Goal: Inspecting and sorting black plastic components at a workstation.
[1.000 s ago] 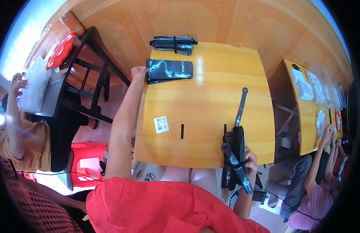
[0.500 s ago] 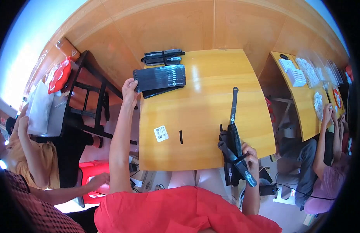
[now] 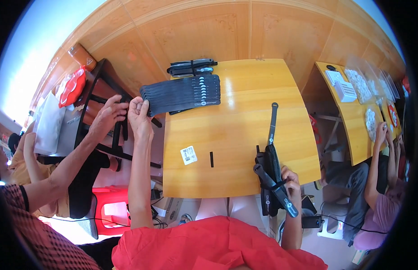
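Two hands of the person come into the head view from the lower edge, above a red shirt. The left hand (image 3: 139, 118) is stretched out past the left edge of the yellow wooden table (image 3: 238, 135), and its fingers are closed on the left end of a fanned stack of black straps (image 3: 182, 93); this stack lies partly on the far left corner of the table and partly hangs over the edge. Just beside this hand, another person's hand (image 3: 107, 118) with spread fingers reaches toward the same end of the stack, and I cannot tell if it touches the straps. The right hand (image 3: 290, 177) is at the near right edge of the table, and its fingers are wrapped around a bundle of black straps (image 3: 272, 177), which hangs partly over the near edge. One long single strap (image 3: 272, 122) goes from this bundle away across the table top. On the far edge of the table, behind the fanned stack, lies a smaller tied bundle of black straps (image 3: 192, 68). Near the middle of the table there is a small white label (image 3: 188, 155) and, just beside it, a short black piece (image 3: 211, 159). On the right, well apart, a second yellow table (image 3: 353, 121) carries a white tray (image 3: 345, 91); what lies in it is too small to tell.
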Available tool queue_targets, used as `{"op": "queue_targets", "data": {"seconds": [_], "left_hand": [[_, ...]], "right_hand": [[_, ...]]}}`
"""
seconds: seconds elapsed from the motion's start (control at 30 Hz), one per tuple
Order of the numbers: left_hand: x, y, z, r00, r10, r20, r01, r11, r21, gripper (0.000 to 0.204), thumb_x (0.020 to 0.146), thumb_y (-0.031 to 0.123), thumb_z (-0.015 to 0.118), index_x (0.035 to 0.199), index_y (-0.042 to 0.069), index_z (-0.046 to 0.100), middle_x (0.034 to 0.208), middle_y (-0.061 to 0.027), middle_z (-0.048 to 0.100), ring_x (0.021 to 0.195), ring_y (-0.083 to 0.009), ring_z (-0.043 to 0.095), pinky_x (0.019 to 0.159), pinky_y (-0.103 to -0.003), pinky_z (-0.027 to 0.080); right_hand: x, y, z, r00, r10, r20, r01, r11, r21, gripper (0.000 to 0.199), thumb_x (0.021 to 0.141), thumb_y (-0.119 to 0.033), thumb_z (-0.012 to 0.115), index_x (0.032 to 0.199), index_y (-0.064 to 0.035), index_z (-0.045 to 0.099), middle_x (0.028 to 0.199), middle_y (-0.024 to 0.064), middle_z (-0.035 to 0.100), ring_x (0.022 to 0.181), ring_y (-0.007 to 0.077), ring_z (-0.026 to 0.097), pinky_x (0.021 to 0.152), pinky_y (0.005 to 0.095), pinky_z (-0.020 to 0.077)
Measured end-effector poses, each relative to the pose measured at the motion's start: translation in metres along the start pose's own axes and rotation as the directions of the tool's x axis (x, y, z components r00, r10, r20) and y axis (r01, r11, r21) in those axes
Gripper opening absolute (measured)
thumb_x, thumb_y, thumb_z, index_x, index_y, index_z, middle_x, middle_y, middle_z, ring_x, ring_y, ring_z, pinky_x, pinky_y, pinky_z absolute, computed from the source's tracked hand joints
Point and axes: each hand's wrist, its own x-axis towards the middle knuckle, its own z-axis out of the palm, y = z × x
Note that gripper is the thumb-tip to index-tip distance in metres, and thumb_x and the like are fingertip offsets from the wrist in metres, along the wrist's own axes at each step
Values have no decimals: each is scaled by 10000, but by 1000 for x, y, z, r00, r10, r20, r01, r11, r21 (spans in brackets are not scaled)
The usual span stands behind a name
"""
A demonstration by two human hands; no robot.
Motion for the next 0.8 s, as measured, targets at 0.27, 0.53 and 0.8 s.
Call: {"op": "queue_targets", "data": {"seconds": [0.27,0.53,0.8], "left_hand": [[-19,21,0,1000,-10,-26,11,999,48,119,853,5,527,909,104,492,866,34,549,744,-40,532,595,-181,445],[-28,35,9,1000,18,18,-20,994,108,130,837,4,555,950,66,538,870,46,526,810,-38,512,695,-171,427],[-44,33,4,1000,-11,4,11,998,56,185,839,21,565,1018,56,536,939,27,553,857,-58,528,729,-180,424]], "right_hand": [[-2,3,-1,999,-31,-26,29,997,-77,163,527,-167,467,623,-57,393,716,38,383,705,153,388,653,228,314],[-2,10,-9,999,-46,-12,45,995,-88,157,538,-161,467,628,-57,393,713,34,385,704,156,390,652,225,321],[-2,9,-10,996,-87,10,87,987,-138,155,552,-168,464,629,-58,387,692,33,387,691,160,382,655,248,320]]}}
